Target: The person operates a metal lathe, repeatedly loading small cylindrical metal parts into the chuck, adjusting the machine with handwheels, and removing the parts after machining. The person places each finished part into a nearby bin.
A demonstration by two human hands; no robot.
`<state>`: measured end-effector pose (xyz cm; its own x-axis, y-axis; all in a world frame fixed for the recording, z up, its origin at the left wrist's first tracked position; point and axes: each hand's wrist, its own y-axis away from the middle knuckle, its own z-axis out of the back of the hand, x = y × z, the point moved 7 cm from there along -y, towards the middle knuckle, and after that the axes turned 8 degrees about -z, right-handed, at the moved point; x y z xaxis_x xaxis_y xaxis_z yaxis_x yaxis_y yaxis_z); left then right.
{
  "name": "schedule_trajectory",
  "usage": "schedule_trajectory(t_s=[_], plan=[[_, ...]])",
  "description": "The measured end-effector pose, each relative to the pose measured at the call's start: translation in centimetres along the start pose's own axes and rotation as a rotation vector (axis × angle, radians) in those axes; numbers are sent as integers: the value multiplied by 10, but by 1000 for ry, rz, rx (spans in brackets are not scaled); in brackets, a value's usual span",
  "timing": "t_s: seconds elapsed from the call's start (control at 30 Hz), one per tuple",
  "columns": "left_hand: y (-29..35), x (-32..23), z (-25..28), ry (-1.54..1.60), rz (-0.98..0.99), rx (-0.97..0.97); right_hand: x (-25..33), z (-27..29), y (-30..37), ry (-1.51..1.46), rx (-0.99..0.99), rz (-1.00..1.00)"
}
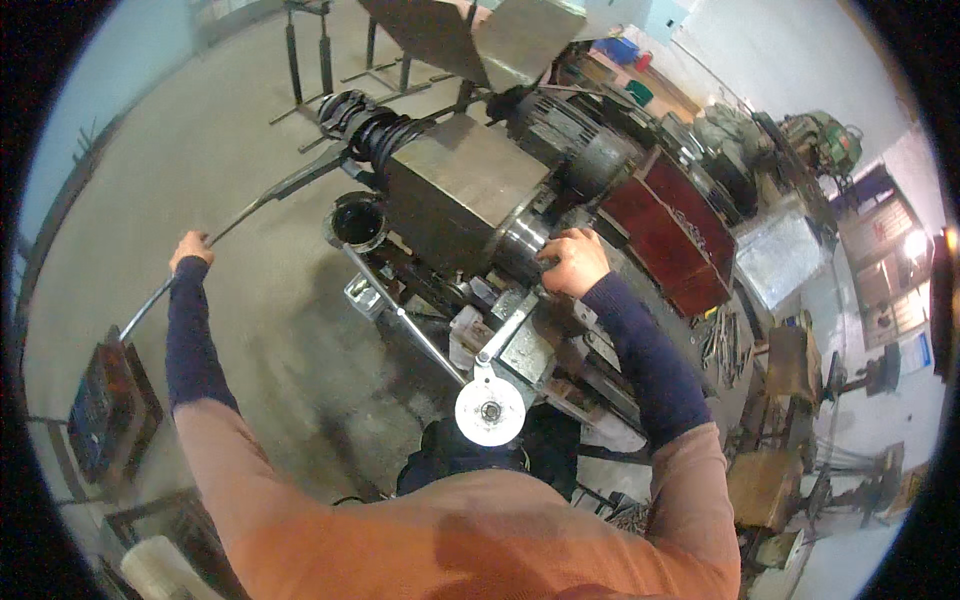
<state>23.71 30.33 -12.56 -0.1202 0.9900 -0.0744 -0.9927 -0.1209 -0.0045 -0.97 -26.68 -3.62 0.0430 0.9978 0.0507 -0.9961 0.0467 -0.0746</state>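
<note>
My left hand (191, 251) is closed round a long metal rod (232, 222), which slants up to the lathe's headstock (470, 170). Out to the right, my right hand (576, 262) has its fingers curled at the front of the shiny round chuck (521, 238). Whatever lies between those fingers is hidden. In front of my body sits a white round handwheel (490, 411), below the tool slide (528, 345). Black belts run on a stepped pulley (375, 130) at the headstock's far left end.
A dark electric motor (570, 140) stands behind the headstock. Beside it is a red metal tray (672, 235) with shavings. Several wrenches (724, 342) lie to the right. A dark box (112, 410) stands at the far left. A round dark pot (357, 220) is left of the bed.
</note>
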Motion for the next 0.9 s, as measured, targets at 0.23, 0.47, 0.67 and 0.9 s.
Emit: schedule_trajectory(t_s=[0.23, 0.47, 0.67, 0.9], plan=[[70, -157, -162, 417, -325, 16, -31, 70, 107, -204, -466, 71], [70, -236, -239, -370, -727, 257, -131, 60, 284, -227, -341, -478], [68, -218, -223, -157, -550, 189, -255, 9, 468, -171, -389, -996], [81, -172, -194, 1174, -284, 298, -357, -104, 735, 133, 471, -1730]])
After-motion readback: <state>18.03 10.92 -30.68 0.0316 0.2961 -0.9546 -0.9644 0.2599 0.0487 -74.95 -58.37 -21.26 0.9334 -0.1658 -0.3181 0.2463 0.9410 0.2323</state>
